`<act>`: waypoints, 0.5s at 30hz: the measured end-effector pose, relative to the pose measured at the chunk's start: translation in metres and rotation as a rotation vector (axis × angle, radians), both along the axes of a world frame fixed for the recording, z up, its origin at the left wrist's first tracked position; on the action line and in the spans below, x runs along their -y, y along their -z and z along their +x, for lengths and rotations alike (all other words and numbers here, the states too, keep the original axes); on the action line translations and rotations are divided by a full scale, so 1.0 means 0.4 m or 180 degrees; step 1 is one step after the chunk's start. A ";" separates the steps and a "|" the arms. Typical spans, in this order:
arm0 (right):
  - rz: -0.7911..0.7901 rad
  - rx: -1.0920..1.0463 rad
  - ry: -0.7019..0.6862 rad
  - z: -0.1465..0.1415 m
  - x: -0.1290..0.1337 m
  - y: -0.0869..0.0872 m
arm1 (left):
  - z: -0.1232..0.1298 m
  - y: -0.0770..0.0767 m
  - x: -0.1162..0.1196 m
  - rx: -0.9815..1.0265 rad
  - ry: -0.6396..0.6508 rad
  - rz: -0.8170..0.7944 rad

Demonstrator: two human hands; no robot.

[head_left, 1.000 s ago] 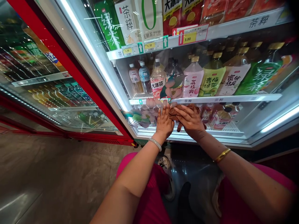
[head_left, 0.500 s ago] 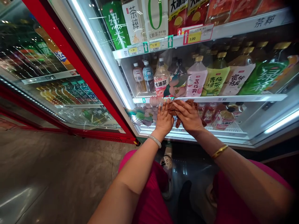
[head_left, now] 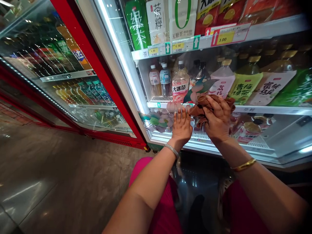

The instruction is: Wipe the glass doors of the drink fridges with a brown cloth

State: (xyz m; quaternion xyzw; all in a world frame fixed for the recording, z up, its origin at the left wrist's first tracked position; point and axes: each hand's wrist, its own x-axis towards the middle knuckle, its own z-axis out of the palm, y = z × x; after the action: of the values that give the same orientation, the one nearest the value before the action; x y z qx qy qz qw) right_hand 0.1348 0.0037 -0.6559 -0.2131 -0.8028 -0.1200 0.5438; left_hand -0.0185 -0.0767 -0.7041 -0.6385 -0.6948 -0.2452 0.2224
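A crumpled brown cloth (head_left: 204,104) is bunched under my right hand (head_left: 218,118), whose fingers curl over it against the glass door of the lit drinks fridge. My left hand (head_left: 181,125) lies flat on the same glass, fingers stretched out, just left of the cloth. Around the left hand spreads a floral sticker (head_left: 156,120) in green, pink and grey; more of its leaves and petals (head_left: 198,89) show above the cloth. Part of the sticker is hidden by my hands and the cloth.
Behind the glass stand bottles, among them a pink-labelled one (head_left: 180,84) and a yellow-green one (head_left: 246,84). Price tags line the upper shelf edge (head_left: 187,45). To the left is a red-framed fridge (head_left: 97,71). Below are my knees (head_left: 146,169) and the grey floor (head_left: 60,175).
My right hand has moved right with the cloth, away from my left hand, and the cloth is bunched differently. The left hand stays flat on the glass. The view has shifted somewhat.
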 end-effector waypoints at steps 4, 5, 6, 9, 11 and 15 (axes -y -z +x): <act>-0.0197 0.0159 -0.0245 -0.064 0.024 0.027 | 0.005 -0.011 0.025 0.0027 0.0022 -0.0048; -0.0224 0.0255 -0.0282 -0.076 0.032 0.039 | -0.006 -0.013 0.035 0.0007 0.0045 -0.0057; -0.0221 0.0365 -0.0312 -0.085 0.040 0.050 | -0.021 -0.014 0.044 -0.0009 0.0044 -0.0055; 0.0019 0.0752 -0.0394 -0.081 0.044 0.074 | -0.078 -0.015 0.064 -0.0002 -0.0126 0.0044; 0.0221 0.0858 -0.0403 -0.059 0.031 0.068 | -0.109 -0.015 0.067 -0.0049 -0.0156 0.0126; 0.0128 0.0294 -0.0150 -0.036 0.008 0.017 | -0.120 -0.016 0.060 -0.0164 -0.0042 0.0149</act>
State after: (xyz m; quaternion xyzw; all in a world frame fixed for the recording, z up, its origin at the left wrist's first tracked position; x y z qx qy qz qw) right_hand 0.1203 0.0005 -0.6628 -0.1774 -0.8292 -0.1330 0.5130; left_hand -0.0666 -0.1007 -0.6975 -0.6346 -0.6871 -0.2434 0.2567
